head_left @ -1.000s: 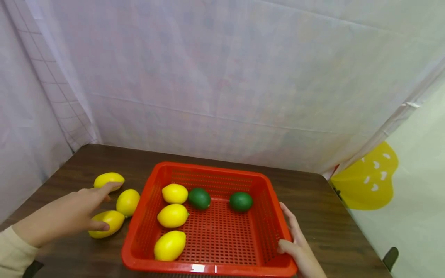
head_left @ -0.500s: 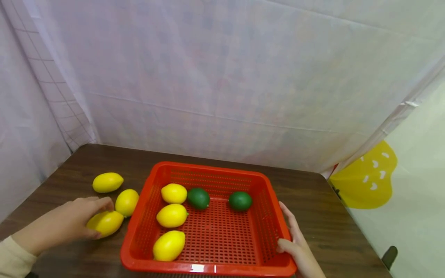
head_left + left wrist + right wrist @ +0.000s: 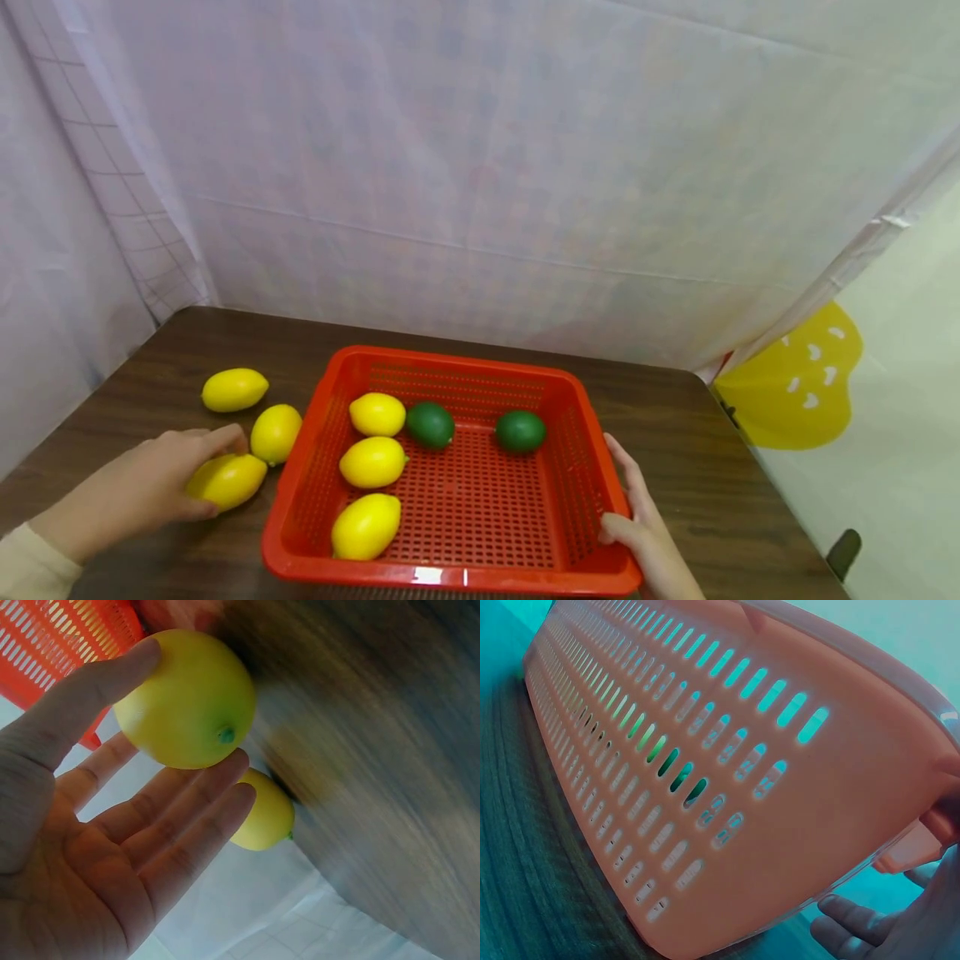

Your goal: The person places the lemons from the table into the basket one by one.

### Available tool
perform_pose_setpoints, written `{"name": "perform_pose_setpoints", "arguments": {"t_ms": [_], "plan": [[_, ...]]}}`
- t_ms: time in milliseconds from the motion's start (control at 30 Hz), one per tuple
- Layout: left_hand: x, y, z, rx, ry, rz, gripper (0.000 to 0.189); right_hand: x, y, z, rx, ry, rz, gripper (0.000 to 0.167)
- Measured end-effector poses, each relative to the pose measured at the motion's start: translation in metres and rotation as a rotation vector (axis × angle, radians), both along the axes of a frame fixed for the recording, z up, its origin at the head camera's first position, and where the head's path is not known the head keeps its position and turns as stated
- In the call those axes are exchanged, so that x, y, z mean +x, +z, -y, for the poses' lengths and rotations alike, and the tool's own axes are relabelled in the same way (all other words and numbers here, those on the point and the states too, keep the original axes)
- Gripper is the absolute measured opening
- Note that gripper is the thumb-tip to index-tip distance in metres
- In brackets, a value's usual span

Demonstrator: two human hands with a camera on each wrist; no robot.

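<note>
My left hand (image 3: 146, 483) grips a yellow lemon (image 3: 238, 485) lying nearest to me on the table, left of the basket. In the left wrist view, the thumb presses one side of this lemon (image 3: 191, 694) and the fingers reach round the other. Two more lemons lie close by, one (image 3: 276, 434) beside the basket and one (image 3: 235, 390) farther back. My right hand (image 3: 647, 533) holds the right side of the red plastic basket (image 3: 450, 575), thumb inside the wall. Inside the basket are three lemons (image 3: 366, 527) in a column on the left and two green lemon-shaped fruits (image 3: 521, 432).
The dark wooden table (image 3: 720, 500) carries everything. A pale sheet (image 3: 480, 183) hangs behind its far edge. A yellow patterned shape (image 3: 795, 383) shows on the right beyond the table. The basket's slotted wall (image 3: 705, 750) fills most of the right wrist view.
My left hand has come down and toward me from over the loose lemons and taken hold of the nearest one. The right hand and the basket have stayed in place.
</note>
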State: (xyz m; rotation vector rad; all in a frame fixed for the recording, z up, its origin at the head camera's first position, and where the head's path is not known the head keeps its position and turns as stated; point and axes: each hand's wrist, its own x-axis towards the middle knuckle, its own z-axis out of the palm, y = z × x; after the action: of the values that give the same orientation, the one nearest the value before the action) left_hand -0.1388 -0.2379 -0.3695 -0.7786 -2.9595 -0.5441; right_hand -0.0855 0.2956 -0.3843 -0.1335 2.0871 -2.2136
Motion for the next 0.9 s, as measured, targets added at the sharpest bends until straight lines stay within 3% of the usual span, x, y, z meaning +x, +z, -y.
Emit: {"name": "perform_pose_setpoints", "arguments": {"t_ms": [400, 667, 900], "plan": [[0.003, -0.004, -0.003, -0.035, 0.049, -0.035, 0.067, -0.002, 0.004, 0.002, -0.009, 0.009, 0.035, 0.105], [0.004, -0.003, -0.005, -0.054, 0.072, -0.047, 0.059, -0.001, 0.004, 0.001, 0.005, 0.03, 0.007, 0.106], [0.009, 0.006, -0.009, -0.07, 0.081, -0.137, 0.06, -0.001, -0.001, -0.002, -0.007, 0.019, -0.012, 0.104]]}}
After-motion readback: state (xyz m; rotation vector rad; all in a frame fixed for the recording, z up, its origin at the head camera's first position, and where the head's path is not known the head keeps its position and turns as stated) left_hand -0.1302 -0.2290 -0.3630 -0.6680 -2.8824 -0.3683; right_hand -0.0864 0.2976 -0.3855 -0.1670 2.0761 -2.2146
